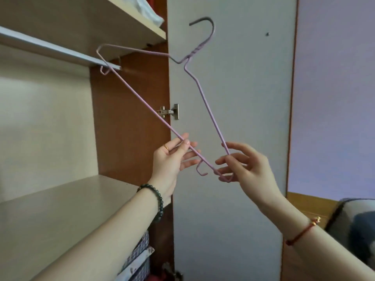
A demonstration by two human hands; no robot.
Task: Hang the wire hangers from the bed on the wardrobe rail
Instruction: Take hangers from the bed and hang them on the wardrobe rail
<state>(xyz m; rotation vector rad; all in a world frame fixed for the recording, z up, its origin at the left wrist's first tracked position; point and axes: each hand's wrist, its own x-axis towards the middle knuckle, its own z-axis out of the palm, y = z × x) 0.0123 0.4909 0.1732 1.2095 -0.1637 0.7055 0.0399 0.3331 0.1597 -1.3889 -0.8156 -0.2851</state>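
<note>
A pink wire hanger [140, 103] is held up in front of the open wardrobe, tilted, its hook pointing up and left near the door. My left hand [172, 159] pinches the hanger's bottom bar between thumb and fingers. My right hand [241, 161] grips the hanger's lower corner and side arm. The wardrobe rail [50, 50], a pale metal bar, runs under the upper shelf at the top left; the hanger's far corner is close in front of its end, and I cannot tell if they touch.
The open grey wardrobe door [243, 98] with a metal hinge [169, 112] stands right behind the hanger. A beige lower shelf [60, 209] lies beneath my left arm. Patterned boxes [138, 256] sit below it. A bed edge with bedding [351, 222] shows at the far right.
</note>
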